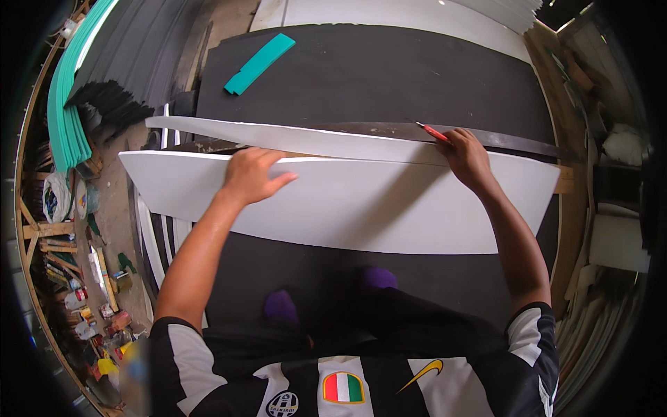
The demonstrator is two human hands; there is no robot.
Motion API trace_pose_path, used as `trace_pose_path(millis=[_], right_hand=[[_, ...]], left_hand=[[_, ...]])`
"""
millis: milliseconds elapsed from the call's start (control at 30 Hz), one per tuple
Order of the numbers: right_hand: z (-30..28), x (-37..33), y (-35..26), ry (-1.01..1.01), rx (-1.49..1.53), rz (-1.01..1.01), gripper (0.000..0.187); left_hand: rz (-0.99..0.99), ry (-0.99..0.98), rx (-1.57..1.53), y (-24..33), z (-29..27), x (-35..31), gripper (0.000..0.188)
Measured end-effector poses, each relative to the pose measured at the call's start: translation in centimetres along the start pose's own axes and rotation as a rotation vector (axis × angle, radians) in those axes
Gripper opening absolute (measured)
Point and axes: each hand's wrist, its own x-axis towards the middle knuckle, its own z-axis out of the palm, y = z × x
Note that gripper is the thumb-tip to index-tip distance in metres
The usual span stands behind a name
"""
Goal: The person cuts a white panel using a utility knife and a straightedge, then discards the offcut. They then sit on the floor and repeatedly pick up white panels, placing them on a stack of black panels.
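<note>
A wide white foam sheet (333, 198) lies across in front of me. Along its far edge runs a narrow white strip (229, 129), parted from the sheet at the left and close against it towards the right. My left hand (253, 175) holds the sheet's far edge, fingers bent over it and thumb spread on the top face. In my right hand (468, 156), at the right end of the gap, is a slim red-handled knife (435, 133), its dark tip pointing up and left. A metal straightedge (521, 142) lies partly hidden behind the strip.
Black sheeting (389, 76) covers the surface beyond and under my feet. A green offcut (260, 64) rests at the far left. Stacked green strips (66, 118) and black sheets (135, 48) stand left, near scattered containers (104, 333). A wooden edge (566, 181) borders the right.
</note>
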Motion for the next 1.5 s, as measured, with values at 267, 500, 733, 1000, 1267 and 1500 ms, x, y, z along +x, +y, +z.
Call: trace_pose_path(millis=[267, 500, 733, 1000, 1267, 1500], right_hand=[[-3.3, -3.0, -4.3, 0.162, -0.188, -0.2, 0.03], [-0.5, -4.4, -10.1, -0.007, -0.208, -0.426, 0.043], [0.8, -3.5, -11.3, -0.029, -0.249, -0.422, 0.039], [0.9, -3.0, -13.0, -0.061, -0.253, -0.381, 0.032], [-0.1, -4.2, -7.7, -0.234, -0.539, -0.253, 0.032], [-5.6, -7.7, 2.3, -0.229, -0.499, -0.122, 0.02]], left_hand=[[-0.133, 0.061, -0.035, 4.9, 4.5, 1.1, 0.046], [-0.161, -0.006, -0.032, 4.9, 4.5, 1.2, 0.044], [-0.152, 0.033, -0.023, 4.8, 5.0, 0.6, 0.04], [-0.219, -0.06, -0.023, 5.3, 4.5, 0.5, 0.047], [-0.19, -0.013, -0.025, 4.7, 5.0, -0.4, 0.051], [-0.335, -0.386, -0.008, 5.3, 5.9, -0.7, 0.058]])
